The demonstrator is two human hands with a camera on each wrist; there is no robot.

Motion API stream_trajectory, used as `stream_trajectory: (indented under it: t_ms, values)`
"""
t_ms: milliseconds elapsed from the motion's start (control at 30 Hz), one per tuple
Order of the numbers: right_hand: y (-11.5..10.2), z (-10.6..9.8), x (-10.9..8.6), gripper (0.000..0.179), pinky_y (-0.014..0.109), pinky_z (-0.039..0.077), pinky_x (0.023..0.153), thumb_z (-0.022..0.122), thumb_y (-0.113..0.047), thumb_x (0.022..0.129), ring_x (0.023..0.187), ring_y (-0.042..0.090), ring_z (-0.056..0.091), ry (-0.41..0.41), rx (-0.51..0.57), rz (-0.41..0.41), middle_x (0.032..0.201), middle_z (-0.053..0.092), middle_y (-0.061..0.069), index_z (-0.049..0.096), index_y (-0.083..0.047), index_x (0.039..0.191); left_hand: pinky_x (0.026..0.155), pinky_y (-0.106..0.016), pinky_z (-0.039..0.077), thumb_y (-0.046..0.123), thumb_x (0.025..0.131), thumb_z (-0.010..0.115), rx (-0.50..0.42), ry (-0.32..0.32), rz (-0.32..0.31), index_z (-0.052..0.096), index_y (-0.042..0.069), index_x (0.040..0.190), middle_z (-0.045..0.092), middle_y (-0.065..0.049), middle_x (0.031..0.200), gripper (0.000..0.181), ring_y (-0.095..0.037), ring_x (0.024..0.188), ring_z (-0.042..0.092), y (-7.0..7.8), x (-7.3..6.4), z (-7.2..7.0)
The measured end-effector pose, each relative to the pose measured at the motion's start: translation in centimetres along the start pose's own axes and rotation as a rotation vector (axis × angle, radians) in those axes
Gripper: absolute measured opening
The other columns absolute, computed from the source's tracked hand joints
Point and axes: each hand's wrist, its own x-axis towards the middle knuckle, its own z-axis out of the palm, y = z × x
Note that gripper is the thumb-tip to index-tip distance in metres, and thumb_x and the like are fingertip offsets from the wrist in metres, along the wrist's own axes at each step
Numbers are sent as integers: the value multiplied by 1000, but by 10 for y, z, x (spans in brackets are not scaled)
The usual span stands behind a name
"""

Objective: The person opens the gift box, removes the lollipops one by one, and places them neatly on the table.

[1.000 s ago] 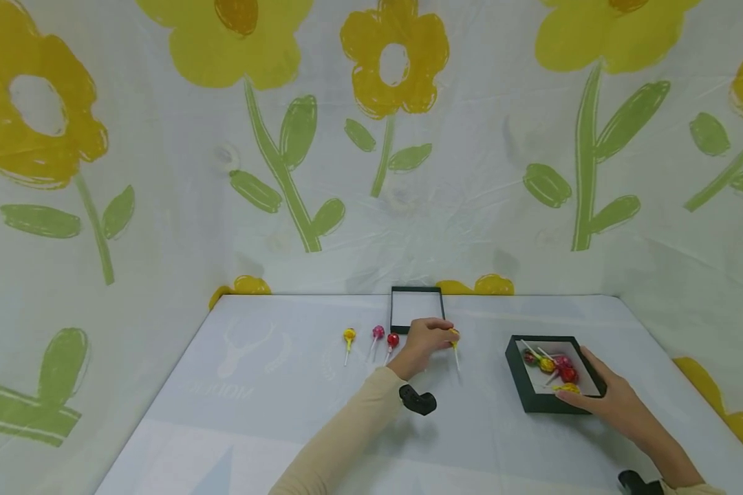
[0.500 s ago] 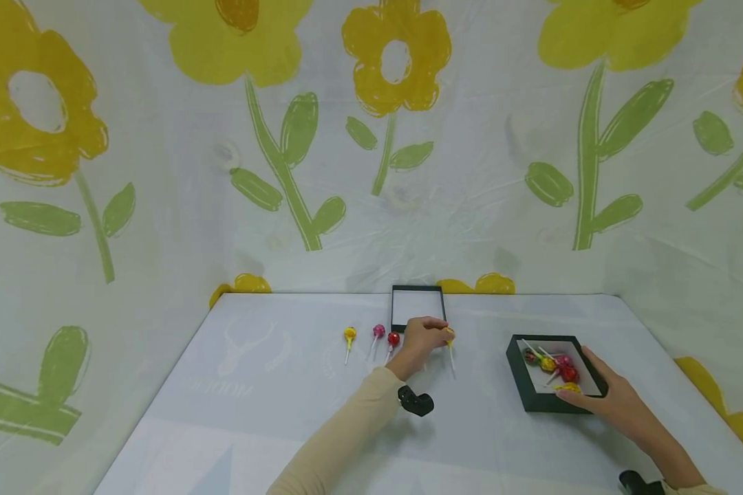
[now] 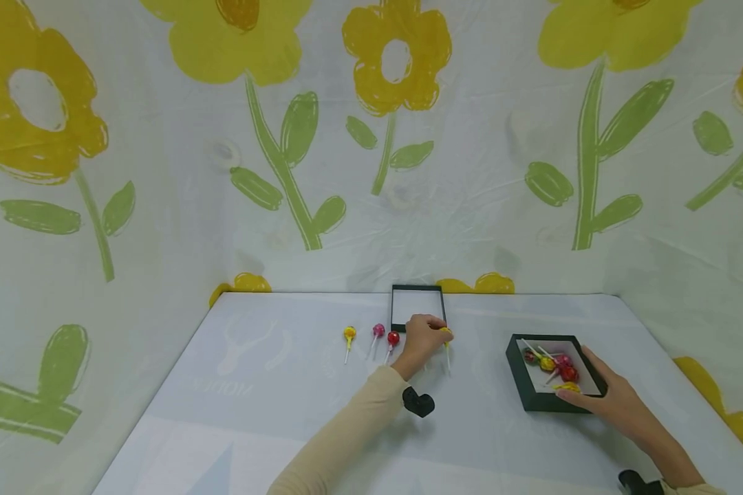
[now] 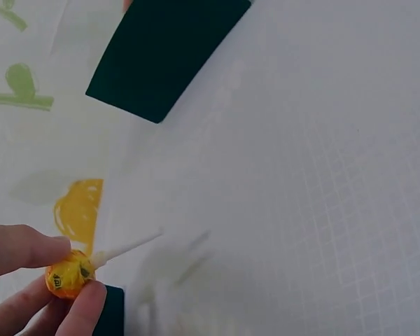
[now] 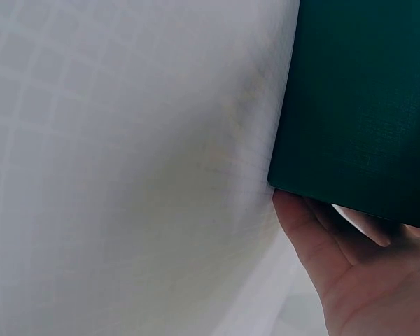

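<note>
My left hand [image 3: 420, 345] pinches a yellow-wrapped lollipop [image 4: 68, 275] by its candy end, between thumb and fingers. The white stick points toward me in the head view, in front of the lid's near right corner. On the right, my right hand [image 3: 616, 405] grips the near right part of a dark green box [image 3: 517, 378]. Inside the box lie several lollipops [image 3: 547, 364], red, pink and yellow, some sticks crossing. The right wrist view shows the fingers [image 5: 311, 234] against the box's green side [image 5: 357, 105].
Left of my left hand lie a yellow lollipop [image 3: 349, 333], a pink lollipop [image 3: 378, 331] and a red lollipop [image 3: 393, 339]. A dark-rimmed box lid [image 3: 393, 307], white inside, lies behind at the table's far edge. A flower-printed curtain [image 3: 470, 172] surrounds the white table [image 3: 254, 412].
My left hand has shifted slightly left with the yellow lollipop, its stick coming with it. The right hand and the box stay in place.
</note>
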Motion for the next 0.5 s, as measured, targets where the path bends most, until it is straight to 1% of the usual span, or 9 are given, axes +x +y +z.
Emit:
stream_trajectory:
  t_ms: [200, 400, 500]
  values:
    - [3, 1, 2, 109, 77, 20, 90, 65, -51, 84, 126, 64, 7, 0, 4, 9, 145, 2, 41, -11, -9, 149, 67, -23, 52, 5, 79, 75, 62, 31, 25, 69, 1, 95, 60, 0, 82, 18, -13, 74, 54, -10, 1, 5]
    - [1, 0, 1, 109, 77, 20, 90, 65, -51, 84, 126, 64, 7, -3, 8, 9, 145, 2, 41, -12, -10, 149, 67, -21, 51, -1, 77, 73, 136, 72, 111, 70, -1, 93, 61, -3, 82, 16, -13, 76, 53, -12, 0, 8]
    - [0, 0, 0, 108, 77, 20, 90, 65, -51, 84, 126, 64, 7, 2, 5, 4, 145, 2, 41, -11, -9, 149, 69, -22, 52, -2, 77, 72, 183, 89, 129, 70, -1, 93, 62, -4, 83, 15, -13, 77, 54, -12, 0, 9]
